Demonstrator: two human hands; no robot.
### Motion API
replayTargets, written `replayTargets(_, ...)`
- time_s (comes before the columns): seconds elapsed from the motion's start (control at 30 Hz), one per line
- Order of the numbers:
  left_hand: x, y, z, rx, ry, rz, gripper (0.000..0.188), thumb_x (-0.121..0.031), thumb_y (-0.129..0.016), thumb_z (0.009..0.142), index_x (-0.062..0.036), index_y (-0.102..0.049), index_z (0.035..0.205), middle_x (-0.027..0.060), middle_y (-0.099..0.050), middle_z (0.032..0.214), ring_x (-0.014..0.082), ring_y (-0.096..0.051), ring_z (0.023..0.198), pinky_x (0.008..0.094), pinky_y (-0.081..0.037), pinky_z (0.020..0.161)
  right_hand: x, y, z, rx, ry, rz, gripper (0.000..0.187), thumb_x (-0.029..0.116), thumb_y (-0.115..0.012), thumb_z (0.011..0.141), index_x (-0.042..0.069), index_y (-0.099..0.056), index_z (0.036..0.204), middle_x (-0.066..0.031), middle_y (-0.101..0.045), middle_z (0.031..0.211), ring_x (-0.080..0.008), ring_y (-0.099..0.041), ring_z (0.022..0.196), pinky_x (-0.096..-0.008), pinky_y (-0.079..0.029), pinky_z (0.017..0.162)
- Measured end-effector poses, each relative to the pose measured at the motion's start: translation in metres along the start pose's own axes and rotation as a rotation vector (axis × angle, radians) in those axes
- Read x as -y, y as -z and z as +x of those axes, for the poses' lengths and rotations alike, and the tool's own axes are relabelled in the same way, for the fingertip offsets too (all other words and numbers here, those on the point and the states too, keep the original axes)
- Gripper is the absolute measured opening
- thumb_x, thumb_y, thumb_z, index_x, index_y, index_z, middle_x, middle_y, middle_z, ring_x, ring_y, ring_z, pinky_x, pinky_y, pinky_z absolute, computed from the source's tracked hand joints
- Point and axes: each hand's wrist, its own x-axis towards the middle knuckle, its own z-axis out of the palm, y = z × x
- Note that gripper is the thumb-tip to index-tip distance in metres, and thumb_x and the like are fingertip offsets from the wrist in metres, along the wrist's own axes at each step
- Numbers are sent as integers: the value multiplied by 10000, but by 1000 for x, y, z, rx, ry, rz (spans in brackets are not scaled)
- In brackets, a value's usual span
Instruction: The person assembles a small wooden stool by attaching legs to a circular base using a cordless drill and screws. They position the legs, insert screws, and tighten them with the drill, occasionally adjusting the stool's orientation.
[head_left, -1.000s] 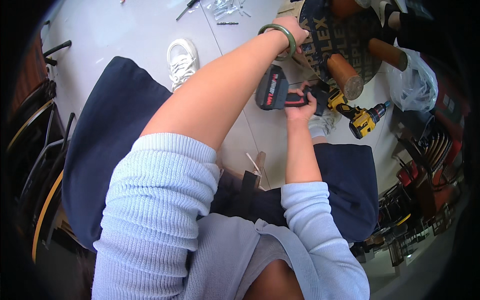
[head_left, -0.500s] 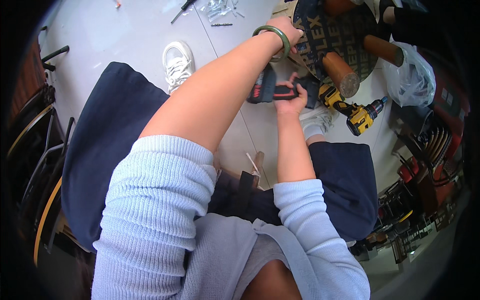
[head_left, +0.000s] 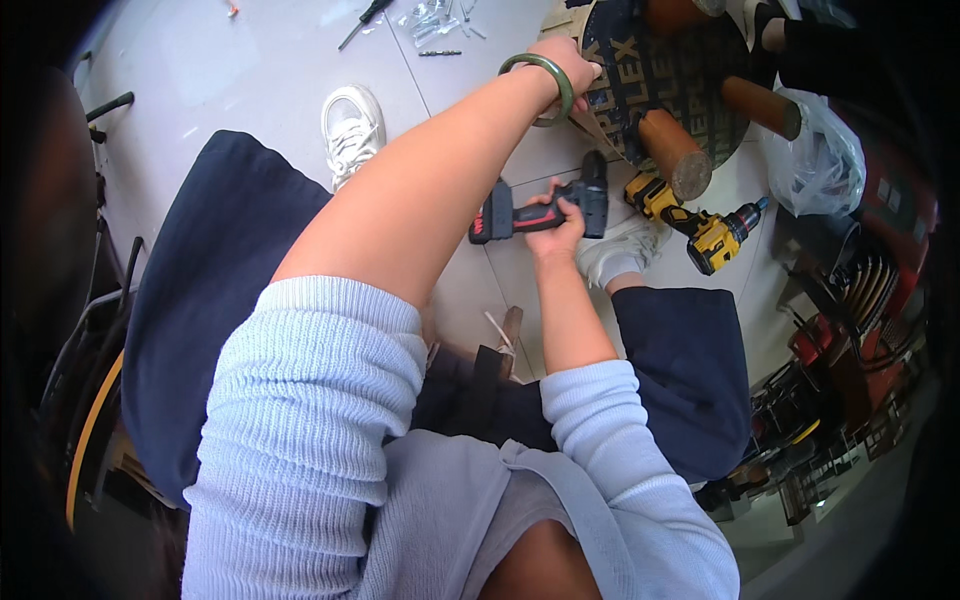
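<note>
My left hand (head_left: 565,65), with a green bangle at its wrist, grips the near-left edge of an upturned round stool (head_left: 655,75). Dark printed plywood forms its underside, and orange-brown wooden legs (head_left: 675,155) stick out from it. Some fingers of this hand are hidden at the rim. My right hand (head_left: 557,235) is closed round the handle of a black and red cordless drill (head_left: 594,208), held below the stool's edge, its battery end toward the left. Just right of it, a yellow and black cordless drill (head_left: 712,240) lies on the floor.
Small screws in clear plastic (head_left: 430,20), a drill bit (head_left: 440,53) and a black-handled screwdriver (head_left: 366,22) lie on the tiles. A clear plastic bag (head_left: 820,160) is right of the stool. Another person's dark-clothed leg (head_left: 820,50) shows at upper right. Stacked furniture (head_left: 820,400) lines the right side.
My right hand has moved left and toward me with the black and red drill, bringing its head out from beside the stool. My left hand stays on the stool's edge.
</note>
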Motion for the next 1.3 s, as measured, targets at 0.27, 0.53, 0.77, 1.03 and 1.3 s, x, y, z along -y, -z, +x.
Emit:
replayTargets(0.27, -1, 2, 1, 32, 6, 42, 224, -200, -572, 934, 18, -526, 913, 133, -657, 724, 183, -660, 548, 277, -553, 467, 8, 9, -2, -504, -201, -548, 376, 214, -701, 793, 66, -545, 1102, -60, -622, 1019, -201, -584, 817, -355, -432, 836)
replayTargets(0.53, -23, 6, 0, 179, 147, 87, 287, -205, -546, 940, 75, -608, 948, 166, -676, 738, 226, -662, 568, 334, -574, 512, 33, -89, -1, 141, 677, -1049, 282, 90, -750, 798, 33, -588, 1022, -32, -590, 975, -127, -556, 781, -278, -482, 625)
replayTargets(0.77, -18, 13, 12, 247, 63, -7, 284, -181, -536, 953, 73, -583, 1072, 149, -681, 787, 202, -676, 595, 306, -575, 501, 11, -121, 39, 84, 1086, -888, 185, 119, -726, 828, -38, -639, 872, -40, -651, 814, -126, -558, 655, -291, -470, 605)
replayTargets(1.03, -20, -3, 11, 177, 49, -20, 265, -177, -529, 952, 69, -607, 1009, 151, -684, 776, 198, -677, 590, 288, -583, 538, 3, -144, 65, -172, 1176, -648, 190, 25, -728, 784, -46, -622, 925, -68, -652, 833, -128, -565, 642, -270, -447, 571)
replayTargets(1.3, -21, 7, 11, 251, -19, -28, 280, -182, -514, 966, 83, -606, 964, 160, -682, 750, 185, -678, 588, 268, -577, 528, 51, -135, 28, 114, 727, -1123, 339, 180, -798, 767, 47, -655, 1044, -24, -661, 889, -112, -596, 611, -215, -496, 530)
